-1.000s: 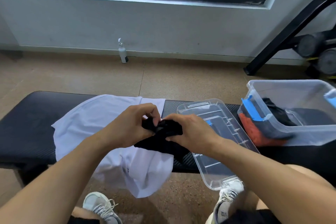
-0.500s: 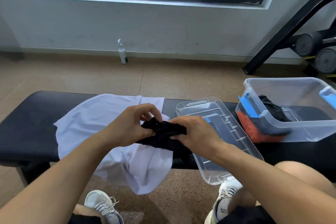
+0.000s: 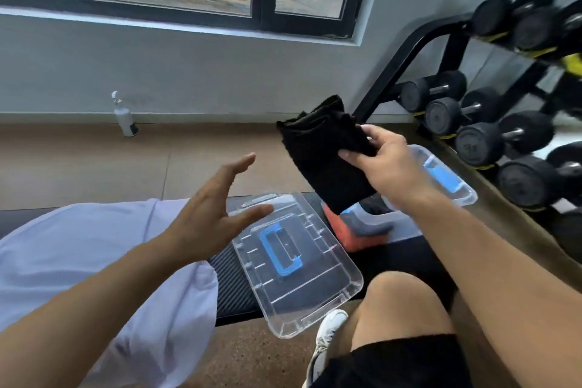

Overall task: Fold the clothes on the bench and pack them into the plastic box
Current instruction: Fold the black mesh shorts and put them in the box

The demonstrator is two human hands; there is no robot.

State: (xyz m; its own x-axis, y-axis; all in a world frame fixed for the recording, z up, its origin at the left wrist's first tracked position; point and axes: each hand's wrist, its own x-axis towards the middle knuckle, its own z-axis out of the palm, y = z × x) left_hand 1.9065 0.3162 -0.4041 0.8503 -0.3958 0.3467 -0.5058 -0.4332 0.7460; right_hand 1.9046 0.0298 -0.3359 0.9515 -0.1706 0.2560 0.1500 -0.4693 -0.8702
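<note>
The right hand [image 3: 387, 164] grips a folded black garment [image 3: 327, 161] in its fingers, held in the air above the plastic box [image 3: 453, 195]. The left hand [image 3: 214, 214] hovers with fingers spread, holding nothing, over the white shirt [image 3: 78, 249] and clear lid [image 3: 296, 264] on the surface [image 3: 233, 287].

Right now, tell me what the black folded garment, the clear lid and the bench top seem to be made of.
Black folded garment, gripped by the right hand: soft matte fabric, probably knit; it folds and droops. Clear lid with blue handle: glossy rigid transparent plastic with moulded ribs. Black bench top: seemingly textured vinyl padding, with a fine woven-looking pattern.
</note>
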